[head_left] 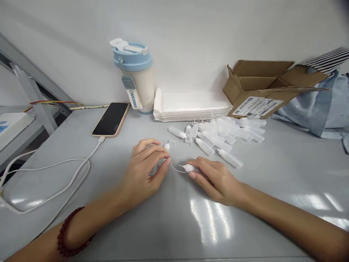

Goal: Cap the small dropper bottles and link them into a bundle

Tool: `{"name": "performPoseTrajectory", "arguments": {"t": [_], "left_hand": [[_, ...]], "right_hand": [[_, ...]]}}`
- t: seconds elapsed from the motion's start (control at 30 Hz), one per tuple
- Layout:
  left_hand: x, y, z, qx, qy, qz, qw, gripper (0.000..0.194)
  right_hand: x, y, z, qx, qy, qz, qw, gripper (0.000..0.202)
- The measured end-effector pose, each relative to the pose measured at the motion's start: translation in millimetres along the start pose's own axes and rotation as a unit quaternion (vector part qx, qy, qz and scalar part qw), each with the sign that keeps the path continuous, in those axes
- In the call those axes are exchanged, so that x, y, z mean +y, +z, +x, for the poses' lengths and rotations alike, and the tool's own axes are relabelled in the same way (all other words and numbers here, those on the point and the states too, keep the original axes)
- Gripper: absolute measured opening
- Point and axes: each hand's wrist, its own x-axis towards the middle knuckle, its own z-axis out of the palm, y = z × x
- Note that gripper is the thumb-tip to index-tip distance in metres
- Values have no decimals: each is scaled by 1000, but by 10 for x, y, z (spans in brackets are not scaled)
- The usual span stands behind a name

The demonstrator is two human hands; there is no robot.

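My right hand [216,179] grips a small translucent needle-tip bottle [188,167], its bare metal needle pointing left. From this bottle's white collar a thin cap strap [176,169] curves across to my left hand [147,165]. The left thumb and index finger pinch together at the strap's far end; the cap itself is hidden by the fingertips. Another needle-tip bottle [167,147] lies behind and partly under my left fingers, with its own strap looping to the right. Beyond both hands spreads a pile of similar plastic bottles [215,136], several lying loose at its near edge.
Behind the pile sit a stack of white padded envelopes [191,105] and an open cardboard box [256,98]. A tumbler with a blue lid [133,58] and a phone [111,119] on a white charging cable [73,182] stand left. Blue fabric [308,98] lies far right on the grey table [152,229].
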Motion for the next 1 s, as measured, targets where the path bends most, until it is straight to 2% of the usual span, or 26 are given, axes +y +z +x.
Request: {"name": "performPoseTrajectory", "arguments": {"t": [0.2,0.37,0.6,1.0], "left_hand": [[17,-11,4,-16,8,7,1000,13],[44,4,-13,-3,37,-13,999,13],[114,-20,-20,-12,70,-8,997,16],[129,-19,-18,-7,81,-9,997,16]], "right_hand": [[5,4,-8,2,4,8,1000,25],[10,9,-16,-2,6,8,1000,25],[-5,2,5,4,-16,-1,1000,23],[-13,7,-1,9,-30,-20,999,23]]}}
